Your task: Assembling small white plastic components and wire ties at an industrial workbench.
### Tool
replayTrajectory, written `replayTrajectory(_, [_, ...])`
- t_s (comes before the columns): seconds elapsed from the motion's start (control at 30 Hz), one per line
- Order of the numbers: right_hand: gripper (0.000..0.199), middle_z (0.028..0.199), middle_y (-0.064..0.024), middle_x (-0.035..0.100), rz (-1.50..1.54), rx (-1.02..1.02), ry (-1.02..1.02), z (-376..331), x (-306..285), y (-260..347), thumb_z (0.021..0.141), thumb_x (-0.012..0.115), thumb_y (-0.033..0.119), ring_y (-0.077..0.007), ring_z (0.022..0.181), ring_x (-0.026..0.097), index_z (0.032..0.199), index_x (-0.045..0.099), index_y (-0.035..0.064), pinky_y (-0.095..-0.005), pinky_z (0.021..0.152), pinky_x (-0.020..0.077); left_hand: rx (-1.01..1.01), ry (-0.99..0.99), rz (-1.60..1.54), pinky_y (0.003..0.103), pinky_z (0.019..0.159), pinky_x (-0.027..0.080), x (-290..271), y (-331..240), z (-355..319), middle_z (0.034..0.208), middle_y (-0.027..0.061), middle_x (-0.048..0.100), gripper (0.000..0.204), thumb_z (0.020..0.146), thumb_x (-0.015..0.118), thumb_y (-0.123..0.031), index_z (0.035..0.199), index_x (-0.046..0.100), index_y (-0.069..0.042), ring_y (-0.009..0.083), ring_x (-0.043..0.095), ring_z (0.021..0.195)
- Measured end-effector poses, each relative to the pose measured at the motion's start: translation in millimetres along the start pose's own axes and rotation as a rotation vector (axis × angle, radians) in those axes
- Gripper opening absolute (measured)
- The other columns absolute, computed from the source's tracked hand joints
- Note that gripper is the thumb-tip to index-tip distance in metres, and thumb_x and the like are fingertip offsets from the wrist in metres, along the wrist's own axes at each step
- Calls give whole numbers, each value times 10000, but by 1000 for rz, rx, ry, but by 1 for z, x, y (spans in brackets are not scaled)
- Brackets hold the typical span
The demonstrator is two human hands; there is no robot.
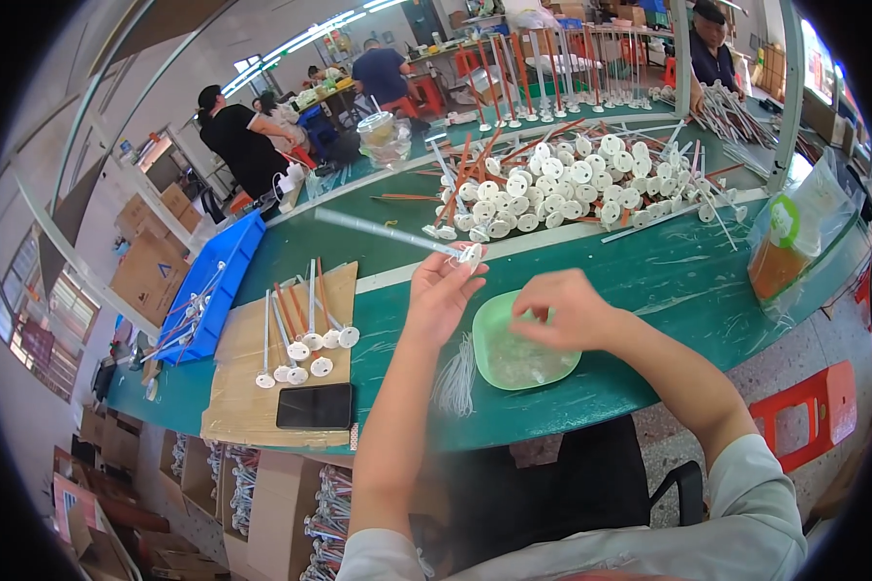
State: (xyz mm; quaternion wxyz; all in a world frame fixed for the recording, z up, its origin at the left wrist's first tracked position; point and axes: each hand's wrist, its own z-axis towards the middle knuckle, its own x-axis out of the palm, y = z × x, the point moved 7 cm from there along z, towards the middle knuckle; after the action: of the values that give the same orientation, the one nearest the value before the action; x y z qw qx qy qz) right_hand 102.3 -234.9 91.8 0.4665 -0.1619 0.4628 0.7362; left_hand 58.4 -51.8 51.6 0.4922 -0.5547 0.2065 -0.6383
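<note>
My left hand [440,298] is closed round the disc end of a clear rod with a white round disc [388,230]. The rod points up to the left above the green table. Over a light green bowl [486,360] hangs my right hand [570,312], its fingers curled and drawn together. Whatever they hold, if anything, is hidden. Small pale pieces [538,364], too small to name, lie in the bowl. Beside it on the left is a bundle of thin white strings [455,380].
Disc-ended rods [572,184] lie heaped across the table, with others standing behind. At left are a cardboard sheet [233,397] with several rods, a black phone [315,407] and a blue tray [225,254]. A plastic bag [794,242] and red stool [812,412] are right. Other people work beyond.
</note>
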Motion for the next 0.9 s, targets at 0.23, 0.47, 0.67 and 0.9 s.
replayTrajectory(0.23, [164,830,-122,695,52,-234,398,-15,47,6,807,723,166,-319,811,685,914,738,42,-408,782,543,-21,83,61,329,838,593,18,8,-1,1246,192,643,422,851,703,13,1254,579,-16,216,686,992])
replayTrajectory(0.47, [90,830,-93,728,146,-91,394,-10,42,-6,770,757,86,-255,756,696,840,752,31,-354,713,548,-21,60,103,311,817,589,22,6,-4,1235,188,649,423,842,718,8,1242,580,-5,200,686,972])
replayTrajectory(0.67, [124,754,-78,733,97,152,385,-5,31,-13,739,799,104,-190,671,706,830,752,34,-296,665,557,-8,90,132,306,823,576,25,10,-2,1223,187,658,437,829,735,3,1238,582,-4,189,683,956])
replayTrajectory(0.9, [105,795,-81,750,190,256,337,-5,29,-22,776,780,45,-124,702,710,868,750,3,-254,695,567,-8,98,173,309,824,573,26,10,-3,1215,186,663,435,822,740,5,1229,587,-1,187,682,949])
